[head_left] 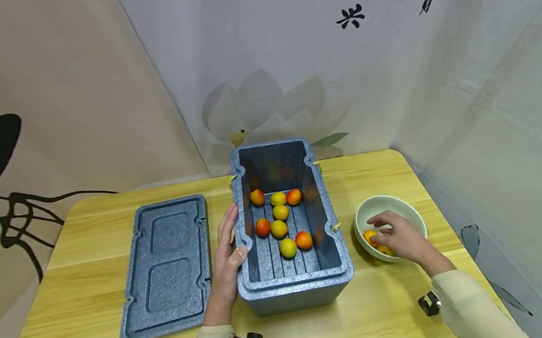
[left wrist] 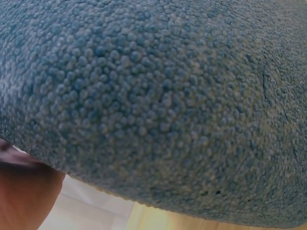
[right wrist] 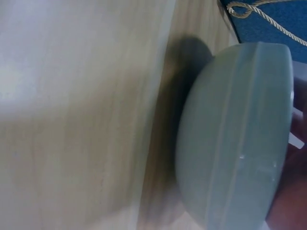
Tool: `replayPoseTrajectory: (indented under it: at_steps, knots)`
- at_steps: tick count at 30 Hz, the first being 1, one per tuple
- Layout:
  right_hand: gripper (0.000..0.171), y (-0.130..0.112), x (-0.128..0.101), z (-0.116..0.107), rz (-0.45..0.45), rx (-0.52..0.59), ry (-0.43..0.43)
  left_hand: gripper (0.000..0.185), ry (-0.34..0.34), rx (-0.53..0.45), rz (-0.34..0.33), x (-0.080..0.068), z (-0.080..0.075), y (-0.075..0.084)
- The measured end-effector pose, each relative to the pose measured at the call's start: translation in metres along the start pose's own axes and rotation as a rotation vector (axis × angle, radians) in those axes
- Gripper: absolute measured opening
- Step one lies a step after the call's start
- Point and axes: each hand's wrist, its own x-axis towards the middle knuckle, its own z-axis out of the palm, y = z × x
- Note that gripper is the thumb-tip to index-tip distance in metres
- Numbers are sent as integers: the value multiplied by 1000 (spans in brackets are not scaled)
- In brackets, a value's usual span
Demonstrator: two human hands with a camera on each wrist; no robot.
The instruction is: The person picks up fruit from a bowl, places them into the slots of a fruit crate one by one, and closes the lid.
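Observation:
A speckled blue-grey foam box (head_left: 298, 289) stands lidless on the table, with several small round fruits, yellow (head_left: 288, 248) and orange-red (head_left: 304, 240), on its ribbed floor. My left hand (head_left: 225, 273) rests against its left side, fingers along the outer wall and thumb on the rim; the box wall (left wrist: 158, 105) fills most of the left wrist view. At the right, my right hand (head_left: 401, 237) reaches into a pale green bowl (head_left: 411, 214), fingers loosely bent over orange-yellow fruits (head_left: 369, 236). The thumb is close to a fruit. In the right wrist view the bowl's side (right wrist: 230, 143) hides most of that hand.
Left of the box lies its flat foam lid (head_left: 166, 266) with two recessed panels. Yellow cord loops (head_left: 336, 227) stick out at the box's sides. The wooden table (head_left: 370, 314) reaches back to printed curtains (head_left: 256, 52).

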Motion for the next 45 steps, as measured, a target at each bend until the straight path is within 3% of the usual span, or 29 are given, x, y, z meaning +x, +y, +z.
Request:
replayPoseTrajectory:
  at_steps: [19, 35, 45]
  knots:
    - [33, 3, 3, 4, 16, -20, -88, 68, 10, -27, -12, 0, -1, 1]
    - [31, 5, 2, 6, 26, -23, -98, 69, 5, 0, -7, -2, 0, 1]
    - [32, 2, 1, 4, 19, -39, -61, 68, 0, 19, -5, -1, 0, 0]
